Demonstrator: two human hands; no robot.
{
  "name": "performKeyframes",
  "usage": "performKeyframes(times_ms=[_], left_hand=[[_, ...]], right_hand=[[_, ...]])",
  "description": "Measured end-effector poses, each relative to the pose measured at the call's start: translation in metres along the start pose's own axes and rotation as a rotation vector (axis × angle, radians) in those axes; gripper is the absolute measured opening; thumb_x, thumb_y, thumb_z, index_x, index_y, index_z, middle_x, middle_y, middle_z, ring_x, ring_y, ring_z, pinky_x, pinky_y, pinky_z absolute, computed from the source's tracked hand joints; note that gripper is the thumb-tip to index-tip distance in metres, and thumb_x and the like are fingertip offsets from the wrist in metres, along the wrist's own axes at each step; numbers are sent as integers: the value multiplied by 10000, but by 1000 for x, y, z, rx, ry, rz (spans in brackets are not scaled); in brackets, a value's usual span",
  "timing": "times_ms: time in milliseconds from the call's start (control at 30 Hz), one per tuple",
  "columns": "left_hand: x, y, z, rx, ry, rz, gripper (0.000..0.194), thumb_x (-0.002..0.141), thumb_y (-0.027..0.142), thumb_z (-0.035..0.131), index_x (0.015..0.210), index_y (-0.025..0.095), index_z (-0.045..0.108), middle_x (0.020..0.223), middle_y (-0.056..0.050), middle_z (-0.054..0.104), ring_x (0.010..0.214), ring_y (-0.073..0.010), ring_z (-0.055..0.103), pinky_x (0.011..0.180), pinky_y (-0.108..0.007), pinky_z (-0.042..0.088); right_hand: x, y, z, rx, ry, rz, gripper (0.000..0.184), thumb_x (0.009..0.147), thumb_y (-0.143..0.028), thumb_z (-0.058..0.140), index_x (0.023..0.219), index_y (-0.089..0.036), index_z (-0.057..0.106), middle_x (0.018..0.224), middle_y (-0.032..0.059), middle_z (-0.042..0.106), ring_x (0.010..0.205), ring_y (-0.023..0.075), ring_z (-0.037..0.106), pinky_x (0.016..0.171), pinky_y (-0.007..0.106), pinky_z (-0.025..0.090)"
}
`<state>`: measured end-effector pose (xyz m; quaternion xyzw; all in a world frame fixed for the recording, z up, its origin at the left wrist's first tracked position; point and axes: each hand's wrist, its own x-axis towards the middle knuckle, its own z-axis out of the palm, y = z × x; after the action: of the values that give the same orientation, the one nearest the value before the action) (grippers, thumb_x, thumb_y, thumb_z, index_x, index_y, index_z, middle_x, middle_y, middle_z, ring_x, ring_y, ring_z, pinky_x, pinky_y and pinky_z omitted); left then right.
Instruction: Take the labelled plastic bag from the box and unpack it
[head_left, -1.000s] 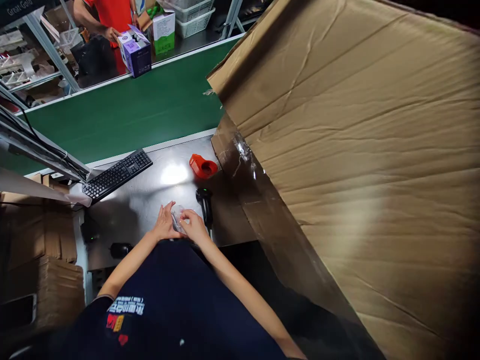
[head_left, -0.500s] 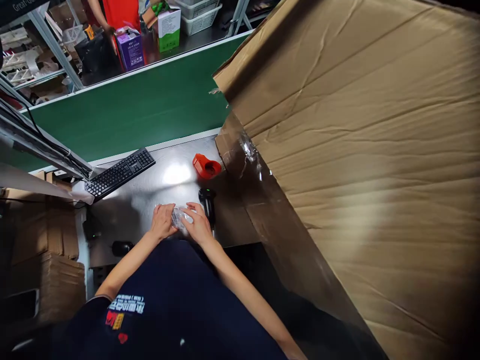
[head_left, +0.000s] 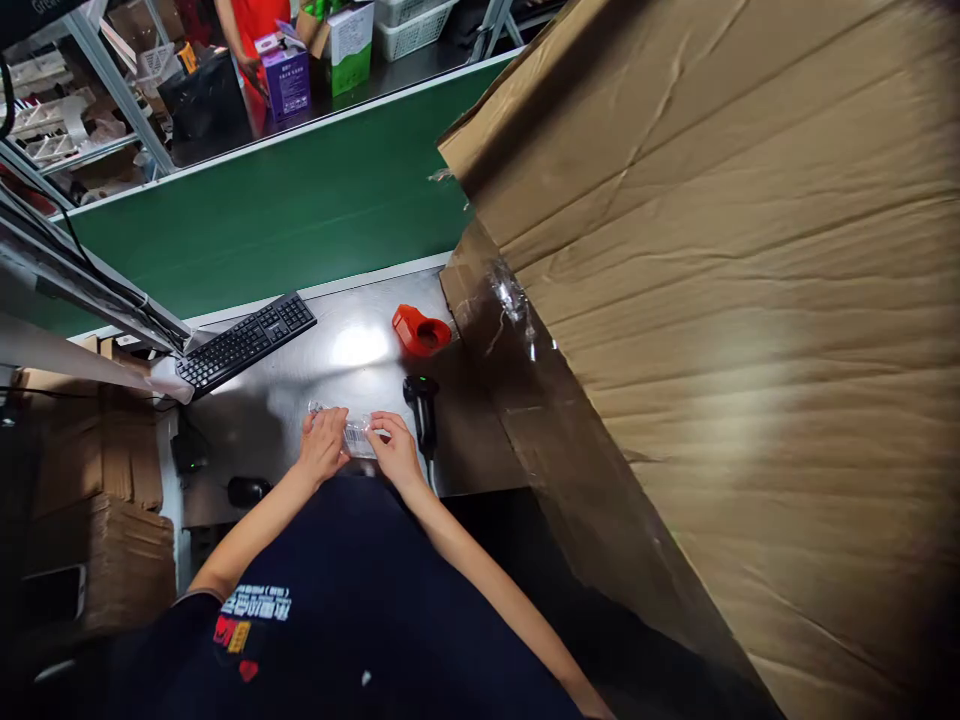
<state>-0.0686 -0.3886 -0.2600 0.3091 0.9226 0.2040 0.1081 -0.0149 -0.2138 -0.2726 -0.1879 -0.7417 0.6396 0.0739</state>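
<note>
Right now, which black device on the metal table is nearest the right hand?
The black handheld scanner, beside the right hand; the long black keyboard and black mouse lie farther left.

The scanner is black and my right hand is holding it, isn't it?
Not quite: your right hand isn't holding the scanner. The head view shows the scanner on the table beside that hand, which is on the clear packet instead. The scanner is black, as you said.
</note>
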Motion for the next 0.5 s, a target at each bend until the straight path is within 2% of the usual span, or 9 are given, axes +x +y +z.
performKeyframes(times_ms=[100,233,300,333,367,400,433,467,500], left_hand=[[1,-3,2,13,5,-21,861,747,94,800,1551,116,495,1575,-280,574,1440,-477,540,1257,-683,319],[1,-8,7,-26,58,-54,828,750,105,816,1520,139,515,1590,-286,558,1495,-475,496,1315,-759,122],[0,-14,8,-93,100,-61,855,729,175,878,1505,148,520,1636,-298,504,1573,-509,388,1308,-794,11],[-1,-18,8,-157,131,-74,914,702,249,929,1508,145,511,1672,-312,450,1610,-529,312,1307,-796,0],[-1,-23,8,-262,164,-105,995,672,341,970,1521,142,490,1711,-323,380,1634,-537,252,1315,-783,46],[-1,-28,8,-420,192,-169,1063,658,442,986,1537,148,466,1743,-324,314,1644,-528,237,1316,-755,150],[0,-32,8,-606,208,-258,1073,688,556,958,1547,164,448,1757,-317,282,1636,-505,281,1285,-709,296],[2,-35,9,-788,210,-358,1001,766,662,875,1537,184,453,1744,-308,310,1597,-468,383,1205,-646,444],[5,-38,10,-943,193,-455,872,858,739,752,1496,205,492,1693,-292,406,1514,-421,514,1092,-577,554]], right_hand=[[-3,-2,5,-20,27,0,352,823,-539,621,832,-198,708,1185,199,693,1106,317,676,772,427,630],[-8,-7,7,-66,30,-66,316,876,-520,611,869,-220,710,1191,165,689,1130,301,669,933,480,619],[-7,-8,4,-75,41,-82,307,891,-514,601,892,-225,705,1184,164,698,1114,295,665,928,465,610],[-6,-8,3,-70,52,-73,310,885,-518,598,895,-225,697,1158,164,707,1090,293,666,916,458,606],[-3,-7,1,-59,64,-55,318,872,-528,596,892,-223,687,1120,161,715,1055,289,668,905,456,602],[0,-6,-1,-47,69,-34,332,858,-542,594,885,-222,677,1070,152,722,1010,283,671,898,455,596],[3,-4,-2,-36,65,-17,347,848,-558,590,878,-222,670,1013,136,724,957,272,671,891,453,592],[6,-3,-3,-27,48,-6,363,842,-576,586,871,-223,664,954,114,721,900,258,668,878,447,590],[8,-2,-3,-17,21,2,377,840,-593,585,866,-225,661,902,91,714,846,243,661,850,433,590]])
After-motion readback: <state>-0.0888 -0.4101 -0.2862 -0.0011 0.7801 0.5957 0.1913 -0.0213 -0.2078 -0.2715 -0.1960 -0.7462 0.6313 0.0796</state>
